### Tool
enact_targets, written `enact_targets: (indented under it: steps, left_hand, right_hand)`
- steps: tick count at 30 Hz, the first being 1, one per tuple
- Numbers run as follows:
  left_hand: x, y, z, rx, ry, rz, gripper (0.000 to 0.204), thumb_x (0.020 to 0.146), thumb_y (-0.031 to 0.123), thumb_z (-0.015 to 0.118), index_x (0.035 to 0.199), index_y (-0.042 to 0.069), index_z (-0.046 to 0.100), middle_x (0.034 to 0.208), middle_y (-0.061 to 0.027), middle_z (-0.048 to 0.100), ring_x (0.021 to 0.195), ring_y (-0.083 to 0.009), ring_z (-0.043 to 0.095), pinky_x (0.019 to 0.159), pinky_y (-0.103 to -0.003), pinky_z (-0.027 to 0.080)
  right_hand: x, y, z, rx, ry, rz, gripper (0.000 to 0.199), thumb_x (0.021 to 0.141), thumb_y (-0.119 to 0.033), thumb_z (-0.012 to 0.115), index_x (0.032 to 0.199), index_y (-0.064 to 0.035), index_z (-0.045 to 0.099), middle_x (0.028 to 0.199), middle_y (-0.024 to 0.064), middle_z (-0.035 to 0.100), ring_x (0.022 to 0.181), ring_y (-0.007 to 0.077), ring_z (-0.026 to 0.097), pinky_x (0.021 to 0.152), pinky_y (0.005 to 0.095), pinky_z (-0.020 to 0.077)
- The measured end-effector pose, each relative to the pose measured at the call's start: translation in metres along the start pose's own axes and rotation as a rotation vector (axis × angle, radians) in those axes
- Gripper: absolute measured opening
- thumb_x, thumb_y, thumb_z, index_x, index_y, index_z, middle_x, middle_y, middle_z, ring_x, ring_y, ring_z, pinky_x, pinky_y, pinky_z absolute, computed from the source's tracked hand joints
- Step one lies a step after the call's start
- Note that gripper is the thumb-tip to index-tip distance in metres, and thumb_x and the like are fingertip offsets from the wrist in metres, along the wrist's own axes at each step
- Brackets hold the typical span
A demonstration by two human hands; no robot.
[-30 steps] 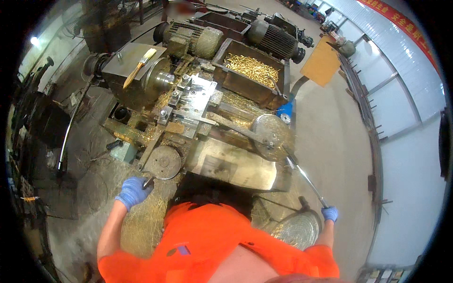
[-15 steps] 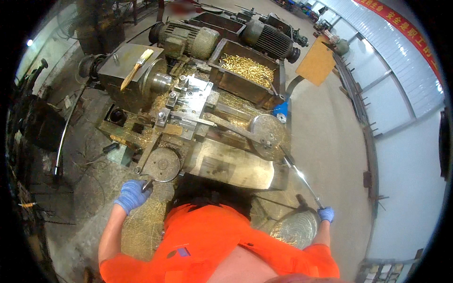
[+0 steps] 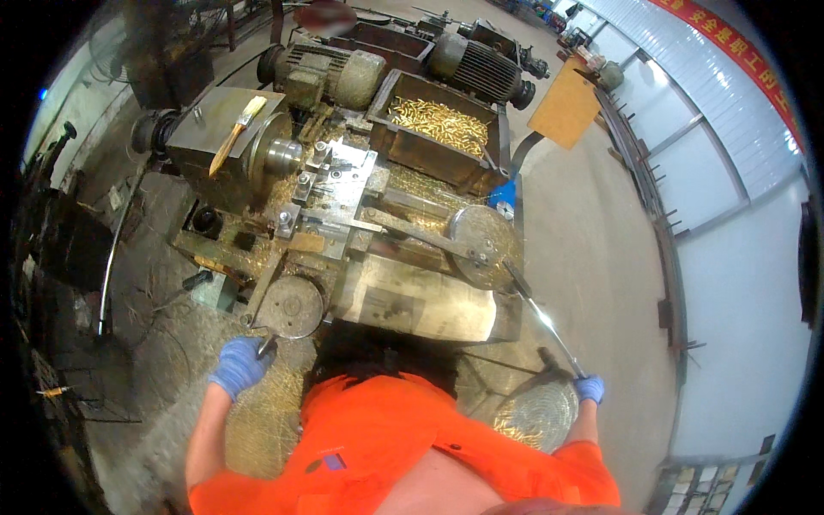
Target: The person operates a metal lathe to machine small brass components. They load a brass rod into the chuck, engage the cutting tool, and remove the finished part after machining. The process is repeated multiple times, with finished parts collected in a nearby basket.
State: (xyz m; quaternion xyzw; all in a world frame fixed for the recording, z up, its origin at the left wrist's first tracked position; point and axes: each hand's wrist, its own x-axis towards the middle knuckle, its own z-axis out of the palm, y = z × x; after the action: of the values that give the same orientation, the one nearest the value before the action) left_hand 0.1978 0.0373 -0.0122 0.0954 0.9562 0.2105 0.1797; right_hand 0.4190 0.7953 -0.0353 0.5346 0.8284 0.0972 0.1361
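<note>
A long red banner (image 3: 730, 51) with yellow lettering hung along the far right wall. A plain tan cardboard sheet (image 3: 564, 103) stood below it, leftward.

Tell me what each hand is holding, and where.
Left hand grips the handwheel's crank handle at its lower rim. Right hand holds the long lever at its free end.

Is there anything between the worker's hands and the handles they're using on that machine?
Nothing visible. The left hand, in a blue glove, is closed on the crank of the round handwheel. The right hand, also gloved, grips the end of the long metal lever that runs up to the round disc. Both are already in contact.
</note>
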Motion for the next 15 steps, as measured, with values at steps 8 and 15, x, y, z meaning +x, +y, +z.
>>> enact_targets:
  steps: [8, 15]
  left_hand:
    - [-0.004, 0.020, -0.016, 0.045, -0.063, -0.063, 0.031, 0.078, 0.036, 0.055, 0.085, 0.007, 0.064, 0.075, -0.0208, 0.061, 0.073, -0.0373, 0.059, 0.065, -0.045, 0.046]
    - [-0.025, 0.014, -0.028, -0.409, -0.113, -0.159, 0.038, 0.082, 0.037, 0.058, 0.099, 0.003, 0.062, 0.072, -0.0155, 0.063, 0.067, -0.0269, 0.063, 0.062, -0.036, 0.048]
  right_hand:
    - [-0.043, -0.005, 0.004, 0.018, 0.021, 0.000, 0.042, 0.065, -0.044, 0.067, 0.089, -0.0091, 0.068, 0.089, 0.0179, 0.064, 0.085, 0.0340, 0.062, 0.076, 0.0405, 0.0496]
    - [-0.065, -0.149, -0.049, 0.131, 0.286, -0.428, 0.042, 0.067, -0.041, 0.065, 0.099, -0.0143, 0.064, 0.085, 0.0136, 0.064, 0.086, 0.0311, 0.060, 0.078, 0.0430, 0.0450]
